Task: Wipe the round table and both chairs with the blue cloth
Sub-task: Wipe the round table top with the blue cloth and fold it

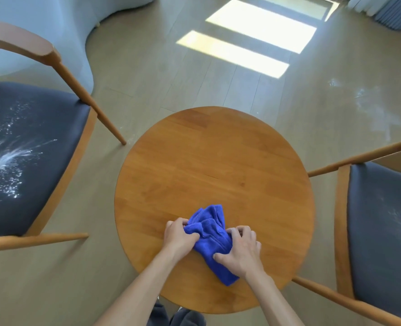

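A bunched blue cloth lies on the near part of the round wooden table. My left hand grips its left side with curled fingers. My right hand grips its right side, thumb and fingers digging into the fabric. The left chair has a dark seat streaked with white powder. On the right chair the dark seat carries fainter white specks.
Wooden floor surrounds the table, with a white powdery smear at the right. Sunlit patches lie on the floor beyond the table. A pale curved wall base stands behind the left chair.
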